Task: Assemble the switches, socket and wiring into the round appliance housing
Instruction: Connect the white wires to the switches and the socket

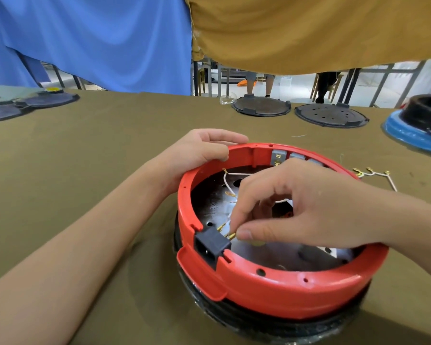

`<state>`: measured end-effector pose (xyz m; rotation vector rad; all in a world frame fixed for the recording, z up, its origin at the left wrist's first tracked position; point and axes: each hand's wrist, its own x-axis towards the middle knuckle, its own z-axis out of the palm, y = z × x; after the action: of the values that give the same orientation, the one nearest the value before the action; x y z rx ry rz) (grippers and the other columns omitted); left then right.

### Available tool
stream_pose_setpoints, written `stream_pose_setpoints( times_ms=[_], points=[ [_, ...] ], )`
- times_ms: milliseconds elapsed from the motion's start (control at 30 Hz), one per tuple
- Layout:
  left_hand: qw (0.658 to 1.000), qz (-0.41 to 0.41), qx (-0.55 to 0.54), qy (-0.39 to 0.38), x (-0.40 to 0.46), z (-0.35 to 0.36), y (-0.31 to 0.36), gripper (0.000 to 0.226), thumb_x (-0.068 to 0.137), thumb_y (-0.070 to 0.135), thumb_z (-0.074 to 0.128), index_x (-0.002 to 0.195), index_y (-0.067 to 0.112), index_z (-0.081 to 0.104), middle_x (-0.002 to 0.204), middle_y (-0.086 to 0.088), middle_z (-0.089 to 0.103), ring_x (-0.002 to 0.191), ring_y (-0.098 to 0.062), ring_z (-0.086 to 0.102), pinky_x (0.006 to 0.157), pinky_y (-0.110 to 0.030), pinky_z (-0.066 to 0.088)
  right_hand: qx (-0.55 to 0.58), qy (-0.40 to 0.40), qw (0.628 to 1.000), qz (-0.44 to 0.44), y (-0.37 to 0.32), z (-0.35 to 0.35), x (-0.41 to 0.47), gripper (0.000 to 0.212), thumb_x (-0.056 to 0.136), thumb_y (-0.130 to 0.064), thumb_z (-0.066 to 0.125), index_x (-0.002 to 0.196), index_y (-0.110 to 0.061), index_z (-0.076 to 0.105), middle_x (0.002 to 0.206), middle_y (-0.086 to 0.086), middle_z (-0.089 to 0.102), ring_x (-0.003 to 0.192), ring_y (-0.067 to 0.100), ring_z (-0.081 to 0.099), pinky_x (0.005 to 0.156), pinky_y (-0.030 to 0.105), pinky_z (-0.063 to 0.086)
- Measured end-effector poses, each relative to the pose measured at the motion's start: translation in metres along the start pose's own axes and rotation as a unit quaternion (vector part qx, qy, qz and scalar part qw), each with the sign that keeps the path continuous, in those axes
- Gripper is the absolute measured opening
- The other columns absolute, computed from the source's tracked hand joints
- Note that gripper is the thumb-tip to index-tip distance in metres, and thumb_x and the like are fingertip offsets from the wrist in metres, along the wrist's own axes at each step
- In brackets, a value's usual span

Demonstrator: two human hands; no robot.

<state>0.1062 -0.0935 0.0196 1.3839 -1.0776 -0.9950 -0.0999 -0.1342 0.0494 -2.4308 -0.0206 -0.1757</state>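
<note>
While left hand (204, 148) grips red housing (271, 290) rim, right hand (306, 207) pinches brass terminal (232, 235) beside black socket (212, 244) (no readable writing).

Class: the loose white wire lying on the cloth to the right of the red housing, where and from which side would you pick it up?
Pinch the white wire at mid-length, coming straight down from above: it lies flat on the table, and its small brass ends give fingertips less to grip.

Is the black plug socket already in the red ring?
In: the black socket sits in a notch of the red ring's wall.
</note>
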Motion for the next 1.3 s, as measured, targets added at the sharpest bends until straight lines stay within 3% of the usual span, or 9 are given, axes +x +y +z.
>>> stream_pose_setpoints(
  times_ms=[167, 267, 367, 467, 667, 833, 1100, 1300],
  points=[
    [1.000, 0.002, 0.020, 0.007, 0.002, 0.000, 0.000, 0.047, 0.086, -0.017, 0.042, 0.113, 0.009, 0.070, 0.111, -0.011, 0.074, 0.087, -0.025, 0.065, 0.079, -0.028, 0.058, -0.072, 0.016, 0.996, -0.049, -0.005, 0.007, 0.004, 0.004, 0.086, -0.020, 0.075, 0.089, -0.021, 0.078, 0.079, -0.021, 0.063, 0.078, 0.002, 0.065, 0.073, 0.015, 0.047],
    [1.000, 0.004, 0.022, 0.012, 0.002, 0.001, 0.000, 0.046, 0.086, -0.018, 0.043, 0.112, 0.009, 0.070, 0.110, -0.010, 0.075, 0.087, -0.021, 0.069, 0.081, -0.028, 0.058, -0.066, 0.009, 0.997, -0.034, -0.007, 0.007, 0.005, 0.003, 0.086, -0.019, 0.076, 0.089, -0.021, 0.077, 0.076, -0.021, 0.064, 0.075, 0.006, 0.067, 0.074, 0.021, 0.050],
    [1.000, 0.005, 0.012, 0.020, 0.001, 0.003, 0.000, 0.046, 0.086, -0.019, 0.043, 0.115, 0.005, 0.069, 0.110, -0.011, 0.075, 0.091, -0.022, 0.070, 0.085, -0.031, 0.059, -0.040, -0.013, 0.999, 0.003, -0.010, -0.004, 0.003, 0.013, 0.084, -0.018, 0.079, 0.095, -0.020, 0.073, 0.078, -0.008, 0.074, 0.076, 0.012, 0.070, 0.075, 0.030, 0.054],
    [1.000, 0.002, 0.007, 0.025, 0.000, 0.004, 0.000, 0.046, 0.086, -0.018, 0.043, 0.117, 0.004, 0.068, 0.112, -0.013, 0.074, 0.094, -0.027, 0.068, 0.087, -0.033, 0.057, -0.042, -0.017, 0.999, 0.009, -0.012, -0.018, -0.002, 0.013, 0.083, -0.016, 0.080, 0.092, -0.019, 0.072, 0.082, -0.002, 0.076, 0.081, 0.013, 0.071, 0.078, 0.028, 0.053],
    [0.999, 0.005, 0.018, 0.029, -0.001, 0.004, 0.003, 0.044, 0.087, -0.018, 0.044, 0.117, 0.004, 0.069, 0.109, -0.012, 0.075, 0.080, -0.019, 0.071, 0.076, -0.027, 0.059, -0.093, -0.009, 0.995, -0.047, -0.009, -0.002, 0.002, 0.002, 0.086, -0.022, 0.076, 0.086, -0.023, 0.074, 0.078, -0.011, 0.069, 0.078, 0.010, 0.067, 0.072, 0.025, 0.051],
    [0.999, 0.005, 0.032, 0.037, -0.002, 0.004, 0.003, 0.044, 0.086, -0.017, 0.045, 0.114, 0.006, 0.070, 0.107, -0.011, 0.075, 0.079, -0.019, 0.070, 0.074, -0.026, 0.059, -0.091, 0.027, 0.993, -0.064, -0.002, 0.002, 0.004, 0.012, 0.079, -0.017, 0.083, 0.086, -0.022, 0.075, 0.077, -0.013, 0.067, 0.073, 0.009, 0.065, 0.067, 0.016, 0.047],
    [0.999, 0.007, 0.036, 0.031, -0.001, 0.002, 0.002, 0.045, 0.086, -0.017, 0.045, 0.114, 0.007, 0.070, 0.107, -0.010, 0.076, 0.086, -0.022, 0.070, 0.079, -0.029, 0.059, -0.102, -0.014, 0.993, -0.050, -0.007, 0.001, 0.003, 0.006, 0.085, -0.015, 0.077, 0.086, -0.021, 0.074, 0.082, -0.011, 0.065, 0.079, 0.012, 0.065, 0.072, 0.026, 0.050],
    [0.999, 0.006, 0.029, 0.023, -0.001, 0.002, 0.003, 0.046, 0.086, -0.018, 0.044, 0.115, 0.006, 0.069, 0.105, -0.009, 0.076, 0.079, -0.016, 0.072, 0.075, -0.026, 0.059, -0.111, -0.033, 0.993, -0.034, -0.008, -0.004, 0.003, 0.006, 0.087, -0.017, 0.076, 0.088, -0.023, 0.074, 0.082, -0.012, 0.064, 0.081, 0.011, 0.065, 0.074, 0.025, 0.050]
  ],
)
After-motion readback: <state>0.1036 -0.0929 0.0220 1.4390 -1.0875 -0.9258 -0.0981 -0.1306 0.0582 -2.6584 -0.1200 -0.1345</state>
